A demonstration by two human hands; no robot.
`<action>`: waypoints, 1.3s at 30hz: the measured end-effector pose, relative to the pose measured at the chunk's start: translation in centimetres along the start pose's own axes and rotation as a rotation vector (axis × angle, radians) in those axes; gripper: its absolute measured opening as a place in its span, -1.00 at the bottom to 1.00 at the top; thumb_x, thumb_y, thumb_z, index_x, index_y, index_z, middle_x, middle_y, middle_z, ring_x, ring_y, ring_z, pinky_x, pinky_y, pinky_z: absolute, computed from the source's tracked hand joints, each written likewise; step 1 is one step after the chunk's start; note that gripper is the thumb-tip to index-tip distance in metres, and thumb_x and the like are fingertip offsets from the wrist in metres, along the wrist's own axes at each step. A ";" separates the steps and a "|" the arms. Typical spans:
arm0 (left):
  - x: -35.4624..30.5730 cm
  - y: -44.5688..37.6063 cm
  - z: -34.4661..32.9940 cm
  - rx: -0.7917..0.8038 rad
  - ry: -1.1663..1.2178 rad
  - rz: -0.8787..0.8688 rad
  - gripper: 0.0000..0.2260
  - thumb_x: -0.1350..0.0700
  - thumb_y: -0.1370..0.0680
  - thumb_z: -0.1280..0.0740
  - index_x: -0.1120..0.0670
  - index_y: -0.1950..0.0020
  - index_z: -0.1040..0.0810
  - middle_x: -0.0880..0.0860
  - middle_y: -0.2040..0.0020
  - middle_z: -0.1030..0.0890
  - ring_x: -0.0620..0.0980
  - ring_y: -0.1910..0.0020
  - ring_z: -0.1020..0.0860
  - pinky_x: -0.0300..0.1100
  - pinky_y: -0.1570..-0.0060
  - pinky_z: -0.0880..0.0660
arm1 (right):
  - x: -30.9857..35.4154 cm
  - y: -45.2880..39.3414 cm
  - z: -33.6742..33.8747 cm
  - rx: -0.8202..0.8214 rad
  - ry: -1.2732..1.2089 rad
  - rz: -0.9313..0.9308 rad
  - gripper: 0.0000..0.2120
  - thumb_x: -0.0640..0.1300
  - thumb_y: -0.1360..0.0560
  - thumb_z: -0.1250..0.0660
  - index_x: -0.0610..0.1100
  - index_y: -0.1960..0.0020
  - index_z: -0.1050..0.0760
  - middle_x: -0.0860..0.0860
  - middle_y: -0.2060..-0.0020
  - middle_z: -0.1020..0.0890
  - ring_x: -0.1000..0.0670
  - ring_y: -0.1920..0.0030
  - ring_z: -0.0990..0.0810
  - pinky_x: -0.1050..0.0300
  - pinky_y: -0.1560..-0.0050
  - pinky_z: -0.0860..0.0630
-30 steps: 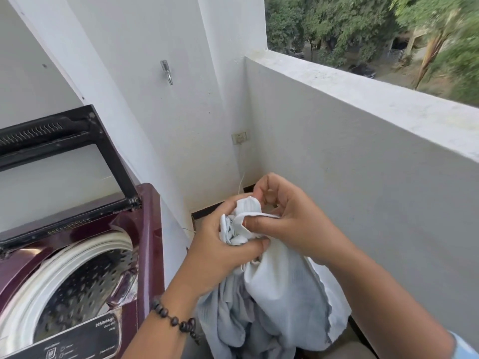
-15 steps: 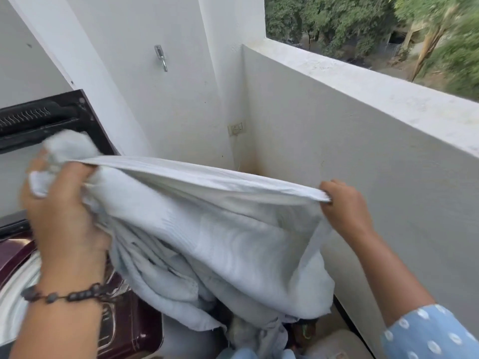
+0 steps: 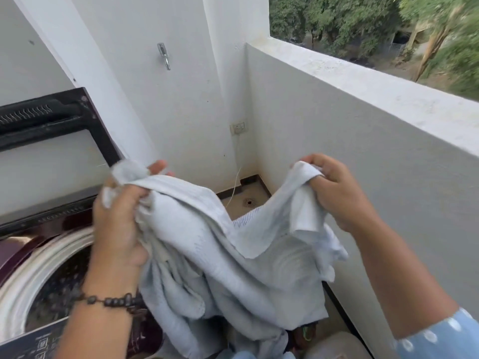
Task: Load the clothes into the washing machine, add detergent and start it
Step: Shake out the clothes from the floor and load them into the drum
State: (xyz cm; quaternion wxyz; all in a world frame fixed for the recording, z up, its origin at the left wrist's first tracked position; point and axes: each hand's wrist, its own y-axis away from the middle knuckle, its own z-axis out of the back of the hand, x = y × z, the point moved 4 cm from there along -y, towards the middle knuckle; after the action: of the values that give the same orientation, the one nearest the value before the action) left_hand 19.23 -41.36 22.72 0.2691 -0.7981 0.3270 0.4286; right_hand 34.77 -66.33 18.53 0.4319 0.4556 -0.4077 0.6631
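While both grips, left hand point(image 3: 118, 224), right hand point(image 3: 337, 195), pinch pale cloth point(image 3: 233, 255), white-walled balcony point(image 3: 363, 141), open washing machine point(image 3: 39, 268).

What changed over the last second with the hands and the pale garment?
The hands moved apart from a bunched grip, spreading the pale garment; it now sags between them. Left hand grips one end above the washing machine, right hand the other. Unchanged: lid open, garment not yet in the drum.
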 end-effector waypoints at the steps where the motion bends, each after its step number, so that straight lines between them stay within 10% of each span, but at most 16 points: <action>1: 0.0 1.4 -2.0 0.076 -0.082 0.010 -0.55 0.26 -0.38 -0.34 0.28 -0.26 -0.44 0.21 -0.12 -0.67 0.16 -0.09 -0.65 0.03 -0.06 -0.59 | 1.8 0.7 -1.2 0.055 -0.085 0.025 -0.76 -0.30 -0.49 -0.22 -0.01 0.09 -0.58 0.04 0.24 -0.66 0.03 0.23 -0.61 0.08 0.19 -0.52; 8: 4.2 2.5 -5.5 0.472 -0.330 0.130 -0.46 0.25 -0.39 -0.40 -0.12 -0.33 -0.51 0.09 -0.20 -0.63 0.15 -0.20 -0.59 0.02 -0.17 -0.52 | 7.5 3.5 -5.9 0.413 -0.424 0.102 -0.84 -0.26 -0.51 -0.31 -0.20 -0.08 -0.50 -0.16 0.15 -0.66 -0.05 0.20 -0.58 0.03 0.15 -0.51; 14: 3.7 1.5 -5.9 0.366 -0.438 0.055 -0.70 0.25 -0.52 -0.37 0.05 -0.23 -0.57 0.08 -0.08 -0.68 0.05 -0.08 -0.64 -0.03 -0.09 -0.56 | 7.4 4.3 -4.6 0.445 -0.419 0.173 -0.47 -0.08 -0.48 -0.43 0.04 -0.38 -0.31 -0.09 -0.16 -0.63 -0.08 -0.11 -0.65 -0.14 -0.16 -0.56; 18: 2.6 0.4 -6.0 0.138 -0.331 0.015 -0.93 0.23 -0.54 -0.38 0.08 0.05 -0.60 0.09 0.15 -0.64 0.02 0.16 -0.62 -0.07 0.14 -0.56 | 5.1 5.5 -4.9 0.408 -0.116 0.303 0.14 0.10 -0.27 -0.58 0.17 -0.56 0.16 0.12 -0.55 -0.12 0.15 -0.54 -0.10 0.00 -0.50 -0.20; 22: 3.2 0.4 -7.3 0.106 -0.012 0.111 -0.92 0.18 -0.46 -0.38 0.04 0.08 -0.59 0.07 0.16 -0.61 0.05 0.14 -0.58 -0.02 0.04 -0.51 | 2.4 7.7 -9.3 0.483 0.035 0.284 0.45 0.03 -0.14 -0.68 0.09 -0.51 0.46 0.24 -0.54 0.23 0.25 -0.53 0.20 0.18 -0.55 0.07; 26: 5.1 1.6 -7.5 0.038 0.233 0.289 -0.67 0.12 -0.36 -0.45 0.07 -0.10 -0.58 0.07 0.06 -0.63 0.07 0.00 -0.58 0.04 -0.13 -0.47 | 1.6 7.3 -9.8 0.314 -0.221 0.282 0.11 -0.28 -0.21 -0.65 -0.03 -0.52 0.00 0.45 -0.34 -0.33 0.29 -0.40 -0.32 0.35 -0.33 -0.32; 33: 3.2 2.7 -6.7 0.087 -0.042 0.286 -0.71 0.24 -0.42 -0.37 0.16 -0.13 -0.51 0.07 0.13 -0.65 -0.02 0.13 -0.65 -0.15 0.12 -0.62 | 0.7 5.3 -6.7 0.301 -0.106 0.221 -0.49 -0.23 -0.31 -0.45 0.17 -0.15 -0.43 0.39 0.01 -0.61 0.31 -0.06 -0.58 0.39 0.02 -0.49; 39: -4.8 3.1 -6.8 0.392 -0.904 -0.406 -0.18 -0.12 -0.32 -0.45 -0.16 -0.50 -0.14 -0.19 -0.53 -0.18 -0.25 -0.53 -0.10 0.01 -0.51 -0.12 | 0.9 3.2 -5.1 0.360 0.586 0.267 -0.66 0.05 -0.35 -0.30 0.04 -0.11 -0.53 0.02 0.10 -0.64 -0.06 0.05 -0.62 -0.03 0.09 -0.54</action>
State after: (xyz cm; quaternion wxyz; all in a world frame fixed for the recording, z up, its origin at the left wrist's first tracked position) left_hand 18.36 -46.77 29.71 0.6047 -0.5158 0.0913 0.6000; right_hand 30.29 -62.33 17.65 0.3530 0.2580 -0.1995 0.8770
